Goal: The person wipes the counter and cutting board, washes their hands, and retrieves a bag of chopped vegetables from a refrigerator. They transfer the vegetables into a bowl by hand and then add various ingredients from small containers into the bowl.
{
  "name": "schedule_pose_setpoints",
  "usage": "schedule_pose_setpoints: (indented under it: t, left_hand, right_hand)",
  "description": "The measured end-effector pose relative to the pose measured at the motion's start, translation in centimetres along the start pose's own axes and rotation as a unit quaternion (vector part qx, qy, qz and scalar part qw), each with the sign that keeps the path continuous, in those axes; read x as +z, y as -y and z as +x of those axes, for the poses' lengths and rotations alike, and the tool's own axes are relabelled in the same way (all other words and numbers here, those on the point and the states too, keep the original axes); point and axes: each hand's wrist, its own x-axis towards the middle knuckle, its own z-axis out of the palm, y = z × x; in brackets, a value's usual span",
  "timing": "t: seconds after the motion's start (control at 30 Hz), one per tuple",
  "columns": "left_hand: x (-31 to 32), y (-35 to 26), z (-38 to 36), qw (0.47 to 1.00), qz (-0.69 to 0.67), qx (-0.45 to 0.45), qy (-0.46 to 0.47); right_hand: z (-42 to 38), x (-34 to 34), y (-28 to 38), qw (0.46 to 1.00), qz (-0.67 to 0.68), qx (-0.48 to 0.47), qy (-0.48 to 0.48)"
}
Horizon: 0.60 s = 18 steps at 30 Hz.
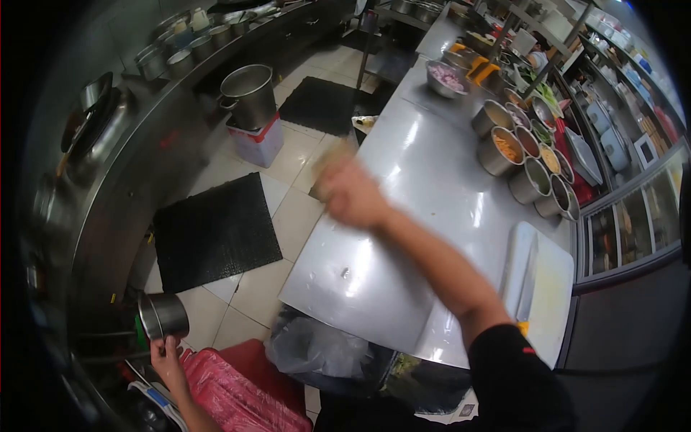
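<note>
My left hand (167,360) grips a round stainless steel container (165,315) at the lower left, tilted on its side above the floor. Stretched out over the left edge of the steel table (403,216) is my right hand (351,193), blurred by motion. Its fingers look curled in, with a smeared tan patch at their far side that I cannot make out. A knife (529,288) lies on the white cutting board (551,302) to the right of my right arm.
Steel containers of chopped food (507,147) line the table's right side; a bowl of pinkish pieces (446,78) stands farther back. On the floor are black mats (216,234) and a large pot (248,93) on a box (258,144). Red plastic (230,389) and bin bags (317,345) sit below me.
</note>
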Motion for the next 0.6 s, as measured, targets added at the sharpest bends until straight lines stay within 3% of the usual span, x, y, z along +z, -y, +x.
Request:
schedule_pose_setpoints:
  t: [0.03,0.07,0.17,0.23,0.27,0.33,0.37,0.4,0.47,0.57,0.6]
  left_hand:
    - [-0.2,0.1,0.8,0.999,-0.004,-0.034,0.013]
    - [1.1,-2.3,0.1,0.999,-0.030,0.013,0.022]
    - [0.9,-4.5,-1.5,0.999,-0.030,0.036,0.027]
    - [0.1,-4.7,-2.6,0.998,-0.036,0.036,0.026]
    - [-0.8,-4.1,-3.3,0.998,-0.015,0.045,0.039]
    - [-3.0,-2.3,-4.8,0.996,0.023,0.062,0.058]
    - [-3.7,-1.8,-6.0,0.993,0.049,0.089,0.051]
    - [-4.2,-1.4,-7.1,0.995,0.046,0.075,0.052]
    - [-5.5,-0.8,-9.2,0.996,0.042,0.045,0.062]
    - [-7.1,1.0,-10.1,0.996,0.043,0.033,0.066]
    - [-7.3,1.4,-10.1,0.996,0.037,0.031,0.070]
  right_hand:
    - [-1.0,1.0,5.3,0.999,-0.016,0.033,0.027]
    - [-2.6,1.3,10.1,0.996,-0.027,0.069,0.057]
    - [-7.6,0.0,14.3,0.993,-0.047,0.109,0.016]
    - [-8.8,-3.2,9.4,0.998,0.019,0.049,-0.031]
    - [-8.6,-6.8,8.4,0.982,-0.019,0.184,0.043]
    - [-13.1,-8.5,-1.4,0.944,-0.169,0.283,-0.009]
    - [-14.3,-10.5,-4.2,0.907,-0.184,0.378,0.009]
    - [-16.9,-11.2,-8.3,0.885,-0.293,0.361,-0.014]
    - [-18.6,-11.5,-9.9,0.868,-0.307,0.383,-0.076]
    - [-16.8,-8.4,-1.6,0.910,-0.211,0.346,-0.084]
    - [-16.8,-6.0,1.5,0.944,-0.207,0.234,-0.111]
